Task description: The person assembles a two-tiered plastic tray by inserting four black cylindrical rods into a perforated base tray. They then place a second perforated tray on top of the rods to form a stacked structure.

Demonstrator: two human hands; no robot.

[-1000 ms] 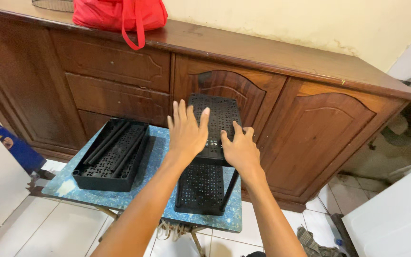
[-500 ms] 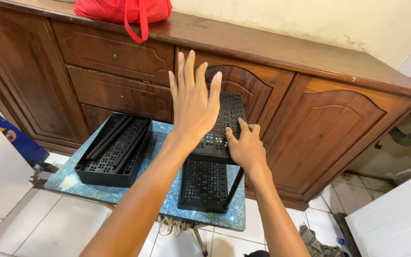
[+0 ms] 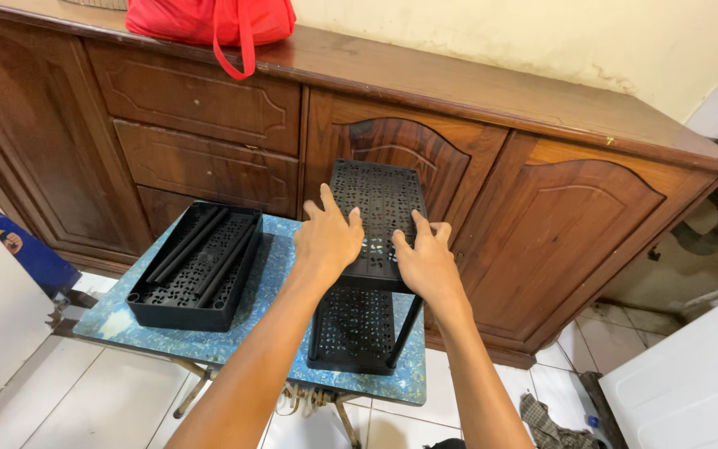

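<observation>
On the small blue-patterned table [image 3: 276, 274] stands a black perforated two-tier rack [image 3: 371, 249], right of centre. I have my left hand [image 3: 327, 239] and right hand [image 3: 427, 263] flat on the near end of its top shelf [image 3: 380, 195], fingers spread apart, gripping nothing as far as I can judge. Left of it lies a black perforated tray [image 3: 197, 270] holding loose rods. Beyond: wooden sideboard [image 3: 492, 175], red bag [image 3: 209, 21] on top

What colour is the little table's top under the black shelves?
Mottled blue with pale speckles, on the table top; the head view shows it.
</observation>
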